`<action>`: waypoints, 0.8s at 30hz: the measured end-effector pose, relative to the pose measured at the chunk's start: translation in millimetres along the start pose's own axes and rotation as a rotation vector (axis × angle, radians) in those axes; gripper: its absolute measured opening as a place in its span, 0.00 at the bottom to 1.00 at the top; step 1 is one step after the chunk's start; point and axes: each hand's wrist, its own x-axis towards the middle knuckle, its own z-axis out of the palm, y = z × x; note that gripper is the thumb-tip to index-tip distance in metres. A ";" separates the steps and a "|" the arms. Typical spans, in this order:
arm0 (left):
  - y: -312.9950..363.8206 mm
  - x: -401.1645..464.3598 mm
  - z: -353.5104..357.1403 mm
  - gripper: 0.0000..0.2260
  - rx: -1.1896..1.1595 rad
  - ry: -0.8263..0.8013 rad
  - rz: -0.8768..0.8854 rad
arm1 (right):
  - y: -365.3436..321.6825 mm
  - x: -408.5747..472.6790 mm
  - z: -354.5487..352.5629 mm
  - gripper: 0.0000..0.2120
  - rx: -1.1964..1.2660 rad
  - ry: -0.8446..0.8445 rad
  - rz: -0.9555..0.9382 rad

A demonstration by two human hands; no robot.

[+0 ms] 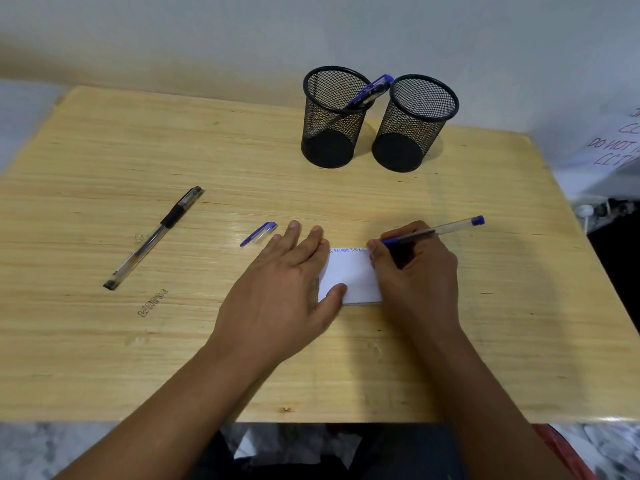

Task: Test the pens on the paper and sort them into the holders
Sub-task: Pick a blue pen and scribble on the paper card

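My right hand (415,268) grips a clear blue pen (446,228) with its tip on the top edge of a small white paper (349,275), where blue writing shows. My left hand (287,271) lies flat with straight fingers, pressing the paper's left side. The pen's blue cap (259,233) lies on the table just left of my left fingers. A black pen (156,235) lies further left. Two black mesh holders stand at the back: the left holder (332,119) has blue pens in it, the right holder (414,124) looks empty.
The wooden table (207,341) ends at its front edge near my body. A white sheet with red handwriting (616,143) lies off the table's right side. A wall runs behind the holders.
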 end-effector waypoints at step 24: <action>1.5 -0.3 -1.9 0.30 0.013 0.002 0.004 | -2.4 -2.0 -2.2 0.05 0.020 0.025 0.041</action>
